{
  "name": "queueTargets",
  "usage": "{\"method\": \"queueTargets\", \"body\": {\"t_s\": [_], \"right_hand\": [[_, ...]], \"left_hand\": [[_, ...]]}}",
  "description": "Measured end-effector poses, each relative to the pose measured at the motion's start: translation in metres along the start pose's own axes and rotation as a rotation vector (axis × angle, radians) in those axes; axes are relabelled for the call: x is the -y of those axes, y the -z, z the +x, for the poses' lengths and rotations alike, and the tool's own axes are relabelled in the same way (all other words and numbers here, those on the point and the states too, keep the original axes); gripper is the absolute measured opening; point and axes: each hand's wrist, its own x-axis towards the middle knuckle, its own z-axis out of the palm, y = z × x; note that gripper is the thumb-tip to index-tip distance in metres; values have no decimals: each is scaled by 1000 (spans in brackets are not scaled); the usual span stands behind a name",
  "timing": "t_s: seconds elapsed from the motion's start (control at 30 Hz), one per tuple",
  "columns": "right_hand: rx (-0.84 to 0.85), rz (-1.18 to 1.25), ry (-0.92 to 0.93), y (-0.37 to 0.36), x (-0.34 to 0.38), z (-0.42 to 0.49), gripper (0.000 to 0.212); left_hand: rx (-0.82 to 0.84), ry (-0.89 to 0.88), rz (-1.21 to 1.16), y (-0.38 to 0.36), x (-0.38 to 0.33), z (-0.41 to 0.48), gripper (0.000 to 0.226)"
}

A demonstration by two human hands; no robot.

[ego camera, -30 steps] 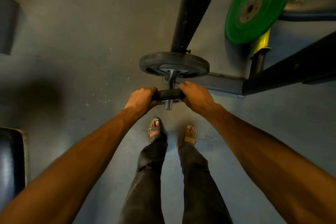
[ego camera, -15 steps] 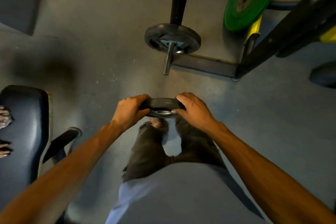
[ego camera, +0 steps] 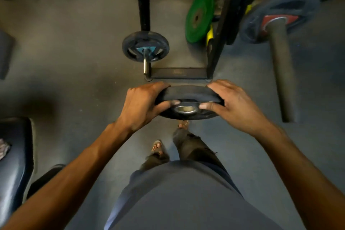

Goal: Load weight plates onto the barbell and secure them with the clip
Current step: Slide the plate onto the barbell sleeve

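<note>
- My left hand (ego camera: 141, 106) and right hand (ego camera: 233, 106) clasp a black weight plate (ego camera: 188, 95) at opposite edges, both arms stretched forward and slightly bent at the elbows.
- On each side my fingers (ego camera: 158, 86) curl over the far rim while the thumbs press the near face, close to the plate's metal-ringed centre hole; the grip is closed on the plate on both sides.
- The plate is a thick, matte, rubbery-looking disc, tilted nearly flat, held in the air above my sandalled feet.
- Beyond the plate, well apart from it, the barbell (ego camera: 146, 61) points its bare, shiny steel sleeve end toward me, with one dark spoked plate (ego camera: 145, 45) bearing a blue centre piece already on it.
- To the right of the held plate and farther off, a glossy green plate (ego camera: 198, 17) sits against a black rack frame (ego camera: 222, 30) with yellow fittings.
- Farther right of the held plate, a second bar (ego camera: 281, 73) with a dull, thick sleeve carries a large dark plate with a red hub.
- Below the held plate lies a grey, scuffed floor (ego camera: 74, 52); to its left, the padded edge of a dark bench.
</note>
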Motion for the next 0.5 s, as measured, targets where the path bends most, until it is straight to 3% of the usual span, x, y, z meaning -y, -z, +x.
{"method": "queueTargets", "body": {"t_s": [0.2,0.5], "right_hand": [[-86,3,-64,60,-24,-84,40],[-106,-8,-58,108,-124,-166,46]], "left_hand": [[-60,-161,5,-18,-86,24,49],[12,-204,7,-96,-188,64,51]]}}
